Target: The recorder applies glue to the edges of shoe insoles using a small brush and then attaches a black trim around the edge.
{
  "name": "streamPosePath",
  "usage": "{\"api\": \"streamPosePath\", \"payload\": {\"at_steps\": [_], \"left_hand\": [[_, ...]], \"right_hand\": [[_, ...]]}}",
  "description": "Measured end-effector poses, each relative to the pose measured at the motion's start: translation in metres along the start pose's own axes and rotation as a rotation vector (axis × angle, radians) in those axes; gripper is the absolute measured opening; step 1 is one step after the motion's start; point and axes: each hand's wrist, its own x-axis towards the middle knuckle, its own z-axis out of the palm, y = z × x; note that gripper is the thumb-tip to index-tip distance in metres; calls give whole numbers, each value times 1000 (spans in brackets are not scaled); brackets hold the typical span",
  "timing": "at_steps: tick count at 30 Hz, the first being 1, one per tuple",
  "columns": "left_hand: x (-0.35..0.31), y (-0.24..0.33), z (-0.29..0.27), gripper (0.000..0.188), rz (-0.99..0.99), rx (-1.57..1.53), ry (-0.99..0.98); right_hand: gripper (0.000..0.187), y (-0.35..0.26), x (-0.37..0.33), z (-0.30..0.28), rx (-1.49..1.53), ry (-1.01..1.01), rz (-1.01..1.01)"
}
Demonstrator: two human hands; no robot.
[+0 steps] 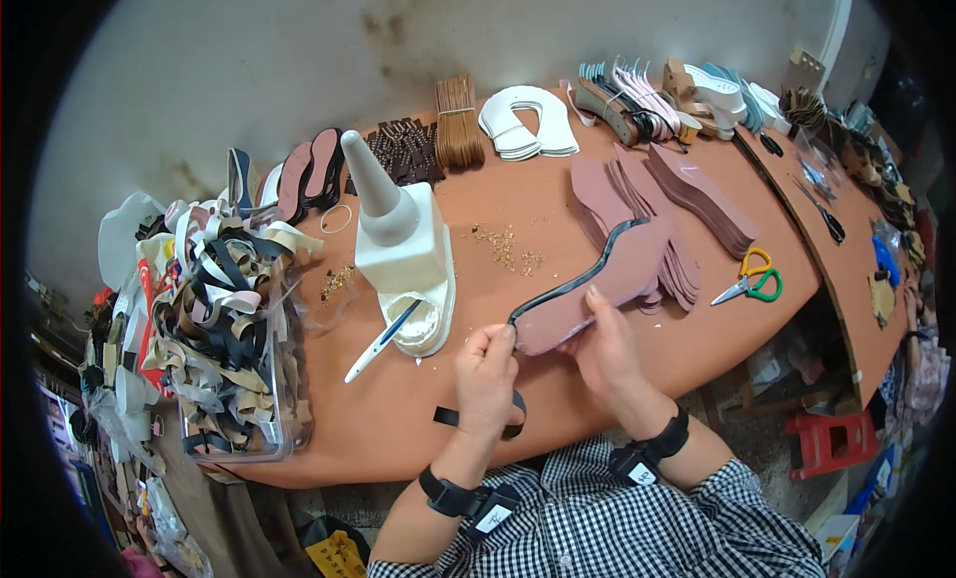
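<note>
A pink shoe insole (pixel 563 317) is held above the table, tilted with its wider end pointing up and to the right. A black edging strip (pixel 588 274) runs along its far edge and bends round the near left end. My left hand (pixel 485 374) pinches the strip at that end, and the strip's loose tail hangs below the fingers. With the thumb on top and the fingers underneath, my right hand (pixel 609 354) grips the insole's near edge. Stacks of pink insoles (pixel 702 195) lie just beyond it.
A white glue pot (pixel 403 239) with a tall cone stands left of my hands, a brush (pixel 383 341) resting in its dish. Left is a clear bin (pixel 289 434) of strip scraps. Yellow-and-green-handled scissors (pixel 749 279) lie right. Brown strap bundles (pixel 459 120) and white pieces (pixel 528 125) line the wall.
</note>
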Motion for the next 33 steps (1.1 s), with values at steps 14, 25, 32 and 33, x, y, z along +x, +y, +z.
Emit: {"api": "streamPosePath", "payload": {"at_steps": [14, 25, 32, 33], "left_hand": [[-1, 41, -6, 13, 341, 536, -359], [-7, 95, -26, 14, 34, 470, -622], [-7, 87, -35, 12, -174, 183, -439], [-7, 83, -39, 11, -176, 151, -419]], "right_hand": [[31, -76, -9, 32, -1593, -746, -547], [16, -81, -29, 57, -1397, -840, -167], [11, -66, -37, 54, -1055, -541, 238], [11, -66, -38, 55, -1040, -524, 256]]}}
